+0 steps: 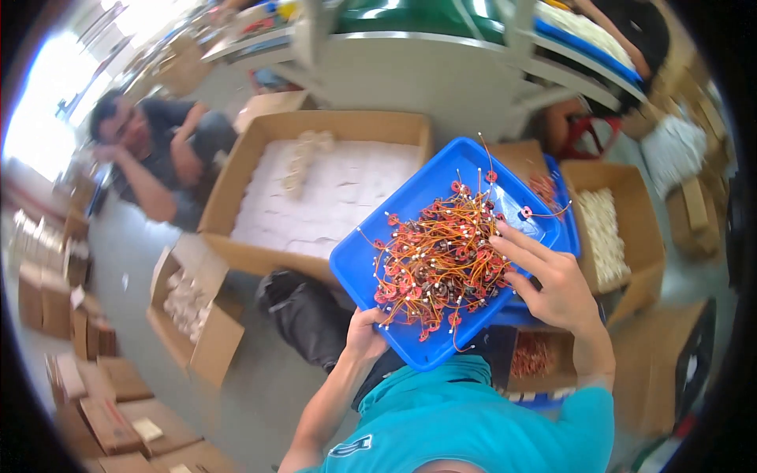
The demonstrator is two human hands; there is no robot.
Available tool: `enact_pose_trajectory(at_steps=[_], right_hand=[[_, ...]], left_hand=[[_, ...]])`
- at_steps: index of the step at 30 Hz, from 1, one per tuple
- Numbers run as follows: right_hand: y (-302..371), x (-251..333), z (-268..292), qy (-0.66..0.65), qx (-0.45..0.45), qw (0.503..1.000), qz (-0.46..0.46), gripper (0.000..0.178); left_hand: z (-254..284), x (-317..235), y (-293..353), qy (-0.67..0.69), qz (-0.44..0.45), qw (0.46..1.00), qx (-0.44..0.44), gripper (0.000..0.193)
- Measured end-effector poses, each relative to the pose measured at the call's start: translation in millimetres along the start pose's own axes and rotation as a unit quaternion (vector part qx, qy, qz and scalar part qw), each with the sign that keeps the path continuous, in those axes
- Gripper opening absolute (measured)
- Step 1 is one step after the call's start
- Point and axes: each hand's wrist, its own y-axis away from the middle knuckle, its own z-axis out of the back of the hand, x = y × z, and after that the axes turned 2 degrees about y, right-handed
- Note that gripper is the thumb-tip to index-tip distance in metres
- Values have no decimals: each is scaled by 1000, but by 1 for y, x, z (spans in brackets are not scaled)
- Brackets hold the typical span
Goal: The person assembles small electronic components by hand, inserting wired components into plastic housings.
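A blue plastic tray [360, 266] is held up tilted in front of my body. My left hand [366, 336] grips its near left rim, thumb over the edge. Heaped in the tray are many small red round parts with orange and brown wires [441, 252] and tiny white connectors. At the right side of the tray, my right hand [556, 285] is open, fingers stretched out toward the heap. The fingertips are at the heap's edge; whether they touch it I cannot tell. One loose wired part [527, 212] lies near the far right rim.
Beyond the tray stands a large cardboard box [363, 122] with white sheets and a row of pale pieces. Boxes of pale parts stand left [217, 331] and right [643, 205]. Another blue tray [569, 213] is partly hidden. A person [169, 158] sits at far left.
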Motion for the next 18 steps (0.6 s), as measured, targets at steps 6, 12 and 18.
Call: enact_pose_trajectory(at_steps=[6,12,18], right_hand=[[11,-32,-34,-60,-98,979,166,48],[-26,-21,-65,-83,-132,976,153,42],[-17,-56,-77,-75,-126,989,21,40]], left_hand=[[4,1,14,-23,-161,983,-80,69],[34,-112,12,-31,-305,945,-117,51],[60,-198,-20,-26,-384,915,-120,62]])
